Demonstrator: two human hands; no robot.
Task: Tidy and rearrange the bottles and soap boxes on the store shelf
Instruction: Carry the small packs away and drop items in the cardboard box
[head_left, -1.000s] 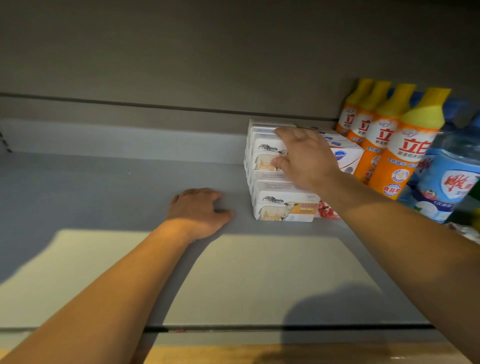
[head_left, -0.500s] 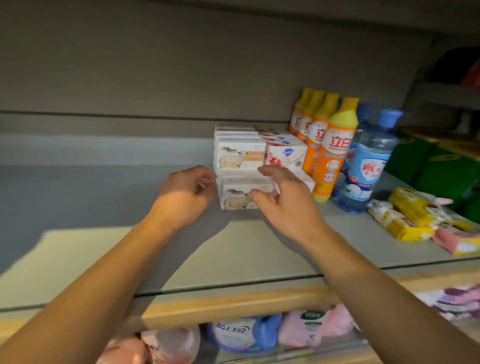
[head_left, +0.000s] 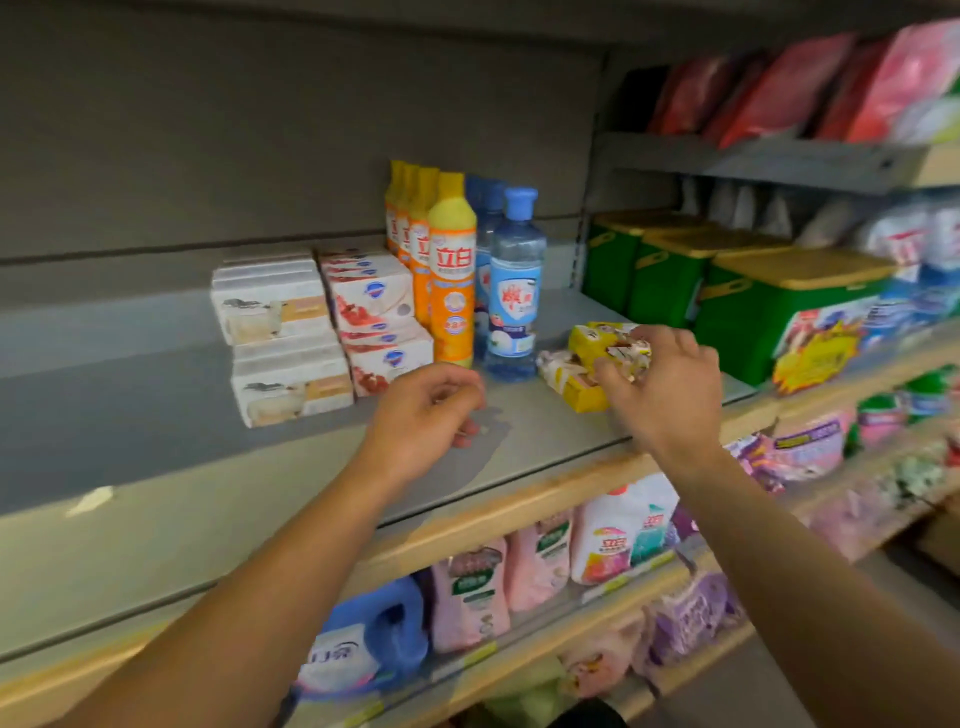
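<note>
White soap boxes (head_left: 283, 343) with a sheep print are stacked on the grey shelf (head_left: 156, 525). Red-and-white soap boxes (head_left: 376, 317) sit beside them on the right. Further right stand a row of orange bottles (head_left: 451, 275) with yellow caps and clear blue bottles (head_left: 514, 291). Yellow soap packs (head_left: 584, 364) lie loose on the shelf right of the bottles. My right hand (head_left: 665, 389) reaches over them, its thumb and fingers pinching the end of the top yellow pack. My left hand (head_left: 428, 415) hovers in front of the boxes, fingers loosely curled, holding nothing.
Green boxes (head_left: 753, 296) with yellow lids stand on the shelf right of the packs. The shelf below holds pink refill pouches (head_left: 472, 592) and a blue jug (head_left: 374, 634). Red and pink packets (head_left: 789, 83) fill the shelf above right. A wooden strip (head_left: 493, 514) edges the shelf.
Both hands have left the white soap boxes. My view swung right; my right hand moved to the yellow soap packs and took hold of one, and my left hand pulled back.
</note>
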